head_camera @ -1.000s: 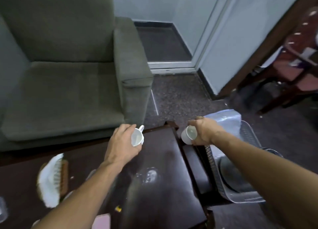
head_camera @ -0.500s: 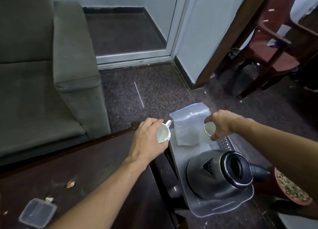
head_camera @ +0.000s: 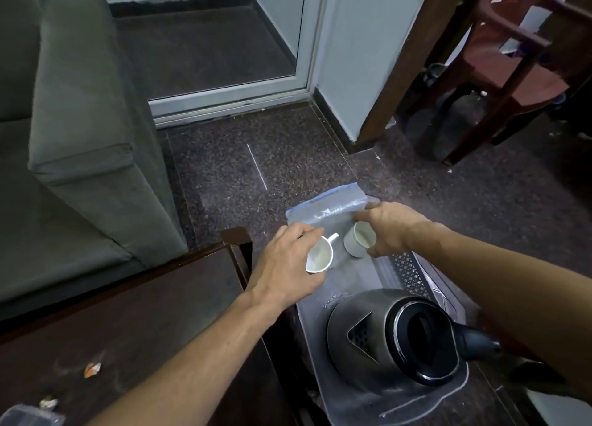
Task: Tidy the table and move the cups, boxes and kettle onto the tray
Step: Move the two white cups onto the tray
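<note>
My left hand (head_camera: 285, 265) grips a white cup (head_camera: 318, 256) with its handle pointing up and right, held just over the far end of the clear plastic tray (head_camera: 413, 272). My right hand (head_camera: 389, 228) grips a second white cup (head_camera: 358, 243) beside it, low over the same end of the tray. A steel kettle (head_camera: 378, 339) with a black lid and handle lies on the near part of the tray. A clear zip bag (head_camera: 326, 212) lies at the tray's far end, under and behind the cups.
The dark wooden table (head_camera: 144, 323) is at the lower left, with small wrappers (head_camera: 92, 369) and a clear box (head_camera: 28, 417) at its near edge. A grey armchair (head_camera: 86, 131) stands to the left. A red chair (head_camera: 512, 67) is at the far right.
Both hands have carried the cups rightwards off the table and lowered them over the tray's far end. The view has swung right and down, so the kettle fills more of it.
</note>
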